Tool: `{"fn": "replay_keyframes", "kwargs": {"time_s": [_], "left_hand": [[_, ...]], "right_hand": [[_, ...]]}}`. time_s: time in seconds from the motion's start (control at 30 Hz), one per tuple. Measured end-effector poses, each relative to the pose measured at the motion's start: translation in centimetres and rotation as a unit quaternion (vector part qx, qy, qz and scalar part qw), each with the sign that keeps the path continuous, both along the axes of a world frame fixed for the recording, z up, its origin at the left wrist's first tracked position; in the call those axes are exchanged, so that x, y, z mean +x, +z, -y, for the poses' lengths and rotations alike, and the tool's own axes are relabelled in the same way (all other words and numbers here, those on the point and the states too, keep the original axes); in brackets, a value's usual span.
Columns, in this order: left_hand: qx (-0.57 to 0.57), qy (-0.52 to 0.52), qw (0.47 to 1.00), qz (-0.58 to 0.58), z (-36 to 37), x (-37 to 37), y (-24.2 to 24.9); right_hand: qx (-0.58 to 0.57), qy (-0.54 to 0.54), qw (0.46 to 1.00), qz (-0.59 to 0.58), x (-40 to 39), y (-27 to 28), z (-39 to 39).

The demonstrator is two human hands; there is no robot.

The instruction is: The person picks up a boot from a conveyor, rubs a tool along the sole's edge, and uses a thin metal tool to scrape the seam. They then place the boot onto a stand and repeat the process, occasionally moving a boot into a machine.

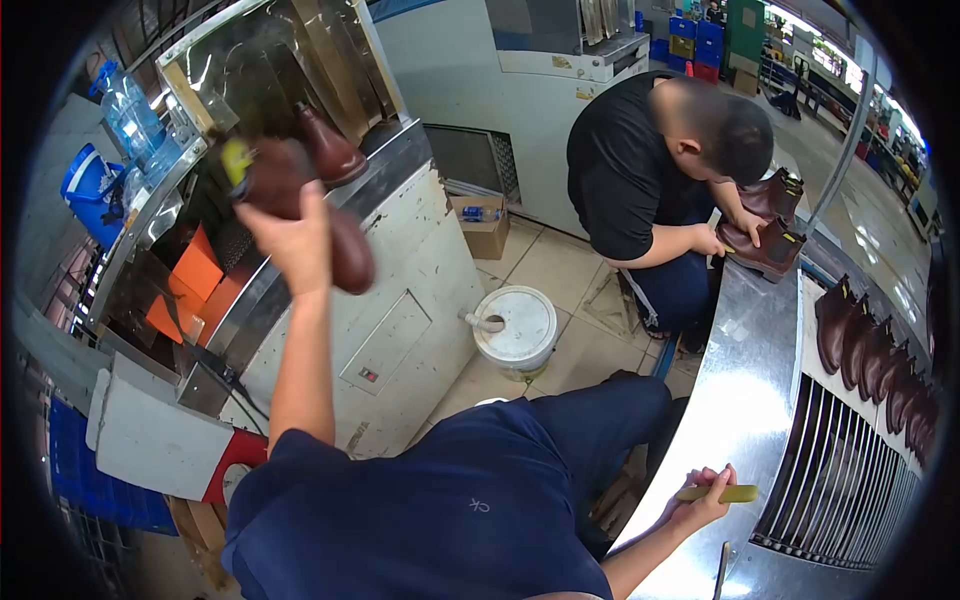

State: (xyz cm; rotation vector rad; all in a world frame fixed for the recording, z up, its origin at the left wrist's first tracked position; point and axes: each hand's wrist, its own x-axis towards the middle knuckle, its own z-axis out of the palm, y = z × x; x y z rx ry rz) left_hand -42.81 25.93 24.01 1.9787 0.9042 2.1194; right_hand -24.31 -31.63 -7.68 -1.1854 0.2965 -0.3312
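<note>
My left hand (287, 248) is raised at the upper left, fingers wrapped round a dark brown ankle boot (350, 255) blurred by motion. A yellow tab shows at the boot's top. Just behind it, another brown boot (328, 148) stands on the metal ledge of a machine. Over the metal bench at the lower right, my right hand (707, 503) is closed round a yellow-green stick-like handle (738, 494); what kind of tool it is, I cannot make out. Close to that hand, a thin metal tool (722, 570) lies on the bench.
A co-worker (640, 170) bends over brown boots (765, 245) at the far end of the metal bench (745, 370). Several boots (870, 350) line the right side beyond a metal grille (830, 480). A lidded white bucket (515, 325) stands on the floor between machine and bench.
</note>
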Motion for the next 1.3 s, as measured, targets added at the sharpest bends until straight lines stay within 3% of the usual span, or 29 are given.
{"fn": "replay_keyframes", "kwargs": {"time_s": [0.03,0.1,0.17,0.23,0.33,0.43,0.47,0.6,0.63,0.7,0.77,0.83,0.9,0.97,1.07,1.23,1.3], "left_hand": [[0.026,0.116,0.993,-0.01,-2.5,-2.4,-0.2],[-0.034,0.211,0.976,-0.037,-5.2,-6.9,0.5],[-0.199,0.317,0.916,-0.147,-8.1,-10.1,1.4],[-0.238,0.213,0.941,-0.113,-17.1,-15.1,1.5],[-0.314,0.148,0.922,-0.17,-23.1,-16.4,3.3],[-0.315,0.2,0.905,-0.203,-27.3,-14.2,3.0],[-0.308,0.268,0.888,-0.21,-27.7,-13.0,2.7],[-0.252,0.258,0.886,-0.292,-31.3,-10.6,3.0],[-0.246,0.253,0.885,-0.305,-31.1,-10.3,3.8],[-0.191,0.355,0.875,-0.267,-30.4,-9.2,3.1],[-0.068,0.473,0.851,-0.22,-22.0,-5.9,2.6],[0.009,0.312,0.926,-0.211,-13.8,-2.7,3.0],[0.057,0.002,0.941,-0.333,-12.5,0.0,1.1],[0.234,-0.003,0.826,-0.513,-11.8,3.0,0.6],[0.127,0.091,0.81,-0.565,-16.2,4.7,-1.7],[-0.13,0.204,0.769,-0.592,-21.9,6.7,0.6],[0.019,0.139,0.829,-0.541,-28.5,7.1,-0.6]], "right_hand": [[-0.003,0.0,1.0,0.001,0.1,-0.1,0.0],[-0.011,-0.004,1.0,0.003,0.3,-0.1,-0.3],[-0.031,-0.006,0.999,-0.001,0.1,0.1,-0.1],[-0.011,0.009,1.0,-0.002,0.0,0.2,-0.2],[0.003,0.011,1.0,-0.002,-0.2,0.1,0.2],[0.022,0.011,1.0,0.001,-0.1,0.6,-0.2],[0.03,0.012,0.999,-0.001,-0.2,0.6,-0.4],[0.032,0.02,0.999,0.009,-0.2,0.3,-0.1],[0.026,0.017,1.0,0.003,-0.2,0.1,0.1],[0.015,0.012,1.0,-0.005,0.0,-0.2,0.3],[0.009,0.018,1.0,-0.006,0.1,-0.2,0.5],[0.01,0.014,1.0,-0.005,-0.1,0.0,0.5],[0.014,0.022,1.0,0.0,-0.1,0.3,0.3],[0.014,0.021,1.0,0.002,-0.2,0.2,0.3],[0.015,0.024,1.0,0.004,-0.2,0.1,0.2],[0.012,0.017,1.0,0.004,0.0,0.7,-0.4],[0.032,0.03,0.999,0.016,0.0,-0.3,0.3]]}}
